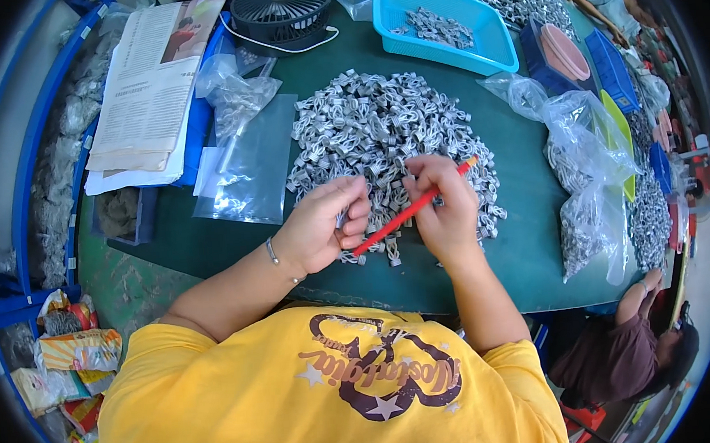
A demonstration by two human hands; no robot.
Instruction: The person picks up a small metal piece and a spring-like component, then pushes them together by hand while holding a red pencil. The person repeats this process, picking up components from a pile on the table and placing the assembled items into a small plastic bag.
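A large heap of small silver-grey looped metal parts (385,125) lies on the green table top in front of me. My left hand (326,226) is curled closed at the heap's near edge. A bit of grey shows between its fingers, too small to make out. My right hand (451,211), right of it, grips a slim red stick (400,221) with a yellowish end, like a pencil. The stick slants down to the left, its lower end close to my left fingers. A few loose parts lie on the table beneath my hands.
A blue basket (446,57) with some parts stands at the back, beside a black fan (281,13). Plastic bags (594,164) lie to the right, newspapers (148,88) and a flat clear bag (252,167) to the left. Another person (619,351) sits at the lower right.
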